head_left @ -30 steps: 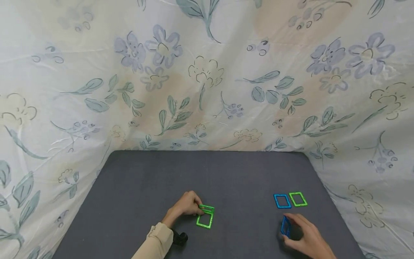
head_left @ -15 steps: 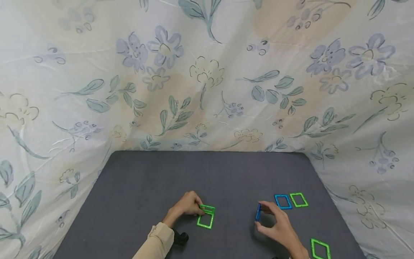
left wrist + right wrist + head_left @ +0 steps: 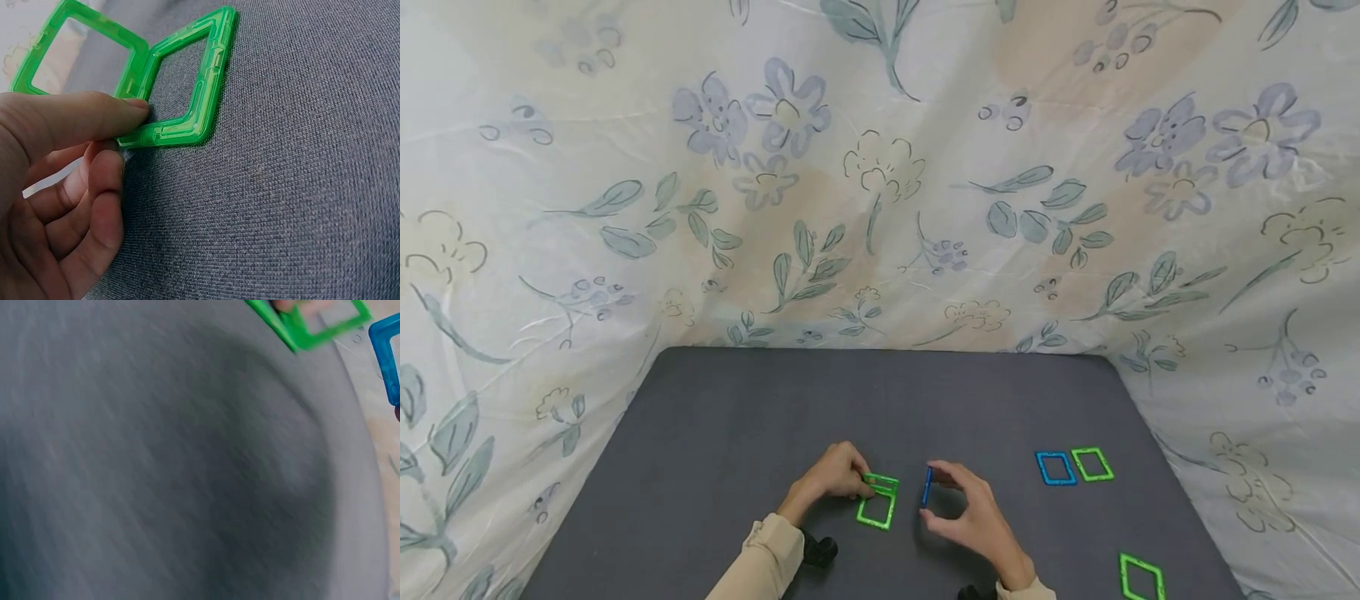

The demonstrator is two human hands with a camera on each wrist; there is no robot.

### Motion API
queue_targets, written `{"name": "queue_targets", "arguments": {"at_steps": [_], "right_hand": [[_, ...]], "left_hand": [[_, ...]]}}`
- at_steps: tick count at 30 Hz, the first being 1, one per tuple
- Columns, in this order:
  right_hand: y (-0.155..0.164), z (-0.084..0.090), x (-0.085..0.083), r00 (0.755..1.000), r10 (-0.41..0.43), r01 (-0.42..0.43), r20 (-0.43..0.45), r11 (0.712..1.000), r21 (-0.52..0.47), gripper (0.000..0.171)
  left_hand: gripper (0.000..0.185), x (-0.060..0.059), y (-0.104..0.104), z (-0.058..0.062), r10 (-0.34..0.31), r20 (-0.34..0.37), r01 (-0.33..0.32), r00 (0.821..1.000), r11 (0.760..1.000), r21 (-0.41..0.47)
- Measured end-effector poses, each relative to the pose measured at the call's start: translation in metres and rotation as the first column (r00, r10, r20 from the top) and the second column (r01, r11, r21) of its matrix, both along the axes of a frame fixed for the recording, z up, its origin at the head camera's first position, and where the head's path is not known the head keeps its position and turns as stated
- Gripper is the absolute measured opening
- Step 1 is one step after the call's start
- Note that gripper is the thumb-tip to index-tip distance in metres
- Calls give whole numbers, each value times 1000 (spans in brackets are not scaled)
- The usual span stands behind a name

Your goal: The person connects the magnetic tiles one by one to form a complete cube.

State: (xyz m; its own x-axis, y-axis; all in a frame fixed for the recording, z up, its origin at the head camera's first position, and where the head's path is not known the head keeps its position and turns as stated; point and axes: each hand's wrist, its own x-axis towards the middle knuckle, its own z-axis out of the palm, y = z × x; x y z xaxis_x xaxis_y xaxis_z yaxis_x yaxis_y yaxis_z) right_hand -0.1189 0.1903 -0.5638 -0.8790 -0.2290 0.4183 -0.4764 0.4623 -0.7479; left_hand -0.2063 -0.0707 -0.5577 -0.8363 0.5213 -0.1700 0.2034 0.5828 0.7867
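Observation:
In the head view my left hand (image 3: 833,473) pinches a raised green square magnetic tile (image 3: 106,24) near its lower edge. That tile stands tilted up along one edge of a second green tile (image 3: 215,62), which lies flat on the grey table. Thumb on the near side, the left wrist view shows the other fingers curled behind. To the right, my right hand (image 3: 972,512) holds a blue square magnetic tile (image 3: 927,487) upright, between thumb and fingers, a short gap from the green pair. Only a corner of the blue tile and a fingertip show in the right wrist view.
A flat blue tile (image 3: 1041,468) lies beside a flat green tile (image 3: 1078,464) on the right of the table (image 3: 737,417). Another green tile (image 3: 1123,575) is at the lower right. Floral cloth (image 3: 880,275) hangs behind the table and at both sides.
My right hand has carried the blue tile leftward toward the green pair, turning it edge-on. The lower right green tile came into view. My left hand has stayed still.

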Motion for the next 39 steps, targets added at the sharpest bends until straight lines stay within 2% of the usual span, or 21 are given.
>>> {"name": "queue_targets", "arguments": {"at_steps": [4, 14, 21, 28, 31, 33, 39], "right_hand": [[-13, -7, -1, 999, 33, -32, 10, 999, -32, 62], [-28, -18, -2, 998, 45, -43, 45, 998, -55, 60], [-35, -26, -6, 996, 89, -89, 1, 994, -68, 58], [-39, -31, -6, 993, 68, -62, 93, 995, -73, 60], [-41, -32, -5, 990, 62, -55, 124, 997, -59, 63], [-43, -33, -4, 992, 50, -46, 115, 998, -35, 67], [-49, -34, -3, 999, -40, 40, -2, 993, 112, 74]], "left_hand": [[12, 0, 1, -1, 3, 3, -3, 1000, 1000, -2], [11, 0, 0, 0, 3, 17, -3, 1000, 1000, -3], [12, 1, 1, 0, 3, -6, -3, 1000, 1000, 7], [12, 1, 1, 0, -1, -15, 1, 1000, 1000, 4], [11, 1, 1, 0, -4, -16, 4, 1000, 1000, 6], [10, 1, 1, 0, -6, -13, 6, 1000, 1000, 9], [11, 0, 0, 0, -7, -10, 7, 1000, 1000, 14]]}}
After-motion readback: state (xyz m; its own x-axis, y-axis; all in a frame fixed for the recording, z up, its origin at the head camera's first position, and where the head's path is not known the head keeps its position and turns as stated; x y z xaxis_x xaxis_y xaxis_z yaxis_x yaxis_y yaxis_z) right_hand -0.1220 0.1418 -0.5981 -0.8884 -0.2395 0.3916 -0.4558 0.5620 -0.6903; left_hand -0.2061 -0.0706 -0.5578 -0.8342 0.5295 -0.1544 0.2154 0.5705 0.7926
